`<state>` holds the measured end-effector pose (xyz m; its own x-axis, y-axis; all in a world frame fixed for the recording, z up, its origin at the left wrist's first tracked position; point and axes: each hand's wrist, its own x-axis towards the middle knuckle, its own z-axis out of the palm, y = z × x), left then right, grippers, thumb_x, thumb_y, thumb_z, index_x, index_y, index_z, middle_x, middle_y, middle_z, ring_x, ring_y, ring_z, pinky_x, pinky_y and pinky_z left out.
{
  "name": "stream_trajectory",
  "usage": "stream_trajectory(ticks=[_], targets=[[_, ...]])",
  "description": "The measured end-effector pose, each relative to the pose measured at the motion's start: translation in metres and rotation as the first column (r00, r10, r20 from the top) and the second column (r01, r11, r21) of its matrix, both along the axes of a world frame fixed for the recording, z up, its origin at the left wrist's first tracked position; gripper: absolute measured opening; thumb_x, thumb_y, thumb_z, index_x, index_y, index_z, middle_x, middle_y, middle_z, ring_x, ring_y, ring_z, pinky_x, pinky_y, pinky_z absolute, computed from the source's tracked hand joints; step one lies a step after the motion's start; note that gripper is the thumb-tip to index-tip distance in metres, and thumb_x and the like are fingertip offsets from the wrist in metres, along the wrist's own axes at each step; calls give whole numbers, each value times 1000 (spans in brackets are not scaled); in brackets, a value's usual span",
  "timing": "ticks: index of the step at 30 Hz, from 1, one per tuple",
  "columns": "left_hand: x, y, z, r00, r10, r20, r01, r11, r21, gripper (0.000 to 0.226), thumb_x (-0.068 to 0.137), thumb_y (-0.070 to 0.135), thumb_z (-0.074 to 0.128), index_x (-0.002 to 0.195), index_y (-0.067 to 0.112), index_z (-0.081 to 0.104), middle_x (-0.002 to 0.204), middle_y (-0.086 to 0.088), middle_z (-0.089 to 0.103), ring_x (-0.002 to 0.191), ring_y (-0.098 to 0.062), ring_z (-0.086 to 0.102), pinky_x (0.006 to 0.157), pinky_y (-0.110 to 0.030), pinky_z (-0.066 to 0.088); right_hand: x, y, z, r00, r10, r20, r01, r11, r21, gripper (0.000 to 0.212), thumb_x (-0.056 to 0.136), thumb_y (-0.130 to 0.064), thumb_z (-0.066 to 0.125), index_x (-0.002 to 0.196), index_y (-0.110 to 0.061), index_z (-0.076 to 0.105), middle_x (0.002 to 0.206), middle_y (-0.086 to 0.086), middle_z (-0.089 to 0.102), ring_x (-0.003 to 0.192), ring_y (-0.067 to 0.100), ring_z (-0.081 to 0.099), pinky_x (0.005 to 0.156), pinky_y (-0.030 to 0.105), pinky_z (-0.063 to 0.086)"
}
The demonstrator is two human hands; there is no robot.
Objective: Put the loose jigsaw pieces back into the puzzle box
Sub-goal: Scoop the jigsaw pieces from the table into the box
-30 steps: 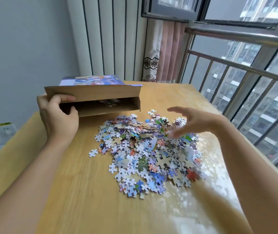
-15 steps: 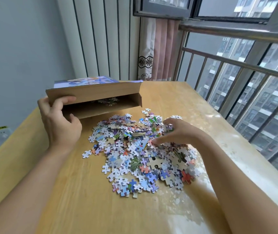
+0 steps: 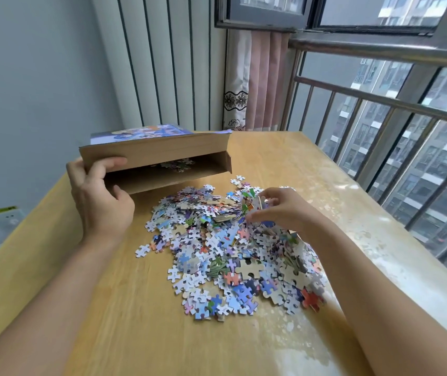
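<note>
A cardboard puzzle box (image 3: 162, 150) lies on its side on the wooden table (image 3: 135, 335), its open end facing me, a few pieces visible inside. My left hand (image 3: 100, 199) grips the box's left end, fingers curled over the upper flap. A big heap of loose jigsaw pieces (image 3: 230, 253) spreads in front of the box. At the heap's far right side my right hand (image 3: 279, 210) pinches a small bunch of pieces (image 3: 252, 202) just above the pile.
A metal railing (image 3: 379, 99) and window run along the table's right edge. A pink curtain (image 3: 260, 80) and a ribbed wall panel (image 3: 162, 63) stand behind the table. A wall socket (image 3: 7, 214) sits low at the left.
My right hand came down from above the heap onto it, closed on some pieces and lifted slightly. The left hand keeps its hold on the box.
</note>
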<state>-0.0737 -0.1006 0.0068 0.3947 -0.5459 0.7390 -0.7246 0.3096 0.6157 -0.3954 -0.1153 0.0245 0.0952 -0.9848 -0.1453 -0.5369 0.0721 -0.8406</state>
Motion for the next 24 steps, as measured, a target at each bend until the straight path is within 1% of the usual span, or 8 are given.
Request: stream_trajectory(ticks=[5,7,9,11,14,16,21,24], targets=[[-1,1,19,1000,-16,7,16,1000,10,50,78,-14,53,113,18,69,117,8,37,98,-33,57,90,-48,52,2,1,1,992,-73,98,85,988,-126,47,68,-23,93,110,-17,72,101,-1,71,90,16,69,68,26,54],[-2,1,35,999,-34,8,34,999,7,45,80,-9,57,110,22,69,108,19,38,70,-25,52,78,-38,53,0,1,8,987,-43,152,74,975,-208,35,70,-17,92,101,-20,76,96,-5,75,86,20,72,70,27,58],[-6,0,56,996,-84,-3,84,996,2,39,82,-4,62,106,26,69,103,21,39,58,-9,41,66,-19,46,0,4,16,977,20,211,38,963,-266,30,71,-12,90,95,-22,76,95,-5,75,81,24,73,73,36,59],[-10,-2,79,992,-119,-32,119,993,-22,38,83,-3,63,106,27,70,101,20,39,59,-6,40,65,-8,40,6,7,24,966,63,250,23,945,-328,32,71,-8,90,95,-23,76,95,-4,76,84,28,73,74,42,61],[-17,-8,95,991,-106,-86,106,994,-7,49,81,-12,54,109,25,71,99,20,38,63,0,44,70,-4,39,12,8,28,962,107,253,-2,925,-380,34,69,-6,90,96,-21,76,94,-4,76,88,22,73,67,30,59],[-18,-9,102,984,-100,-148,101,995,0,61,76,-17,46,111,25,71,97,19,38,61,0,42,68,-4,39,19,5,40,958,153,243,-30,895,-444,36,69,-8,91,98,-21,75,96,-5,76,90,17,73,72,27,59],[-21,-7,101,971,-118,-206,120,993,-2,69,71,-24,41,110,26,71,95,15,40,60,-2,40,65,-5,39,33,-8,81,965,219,147,-97,812,-575,39,68,-7,91,99,-23,75,97,-7,76,95,15,73,80,32,62],[-20,-7,105,966,-137,-218,139,990,-7,70,71,-24,42,109,26,71,97,15,42,60,-2,40,65,-4,39,43,-13,99,978,207,-27,-168,703,-691,38,72,-12,90,105,-23,74,100,-10,75,96,9,70,83,29,59]])
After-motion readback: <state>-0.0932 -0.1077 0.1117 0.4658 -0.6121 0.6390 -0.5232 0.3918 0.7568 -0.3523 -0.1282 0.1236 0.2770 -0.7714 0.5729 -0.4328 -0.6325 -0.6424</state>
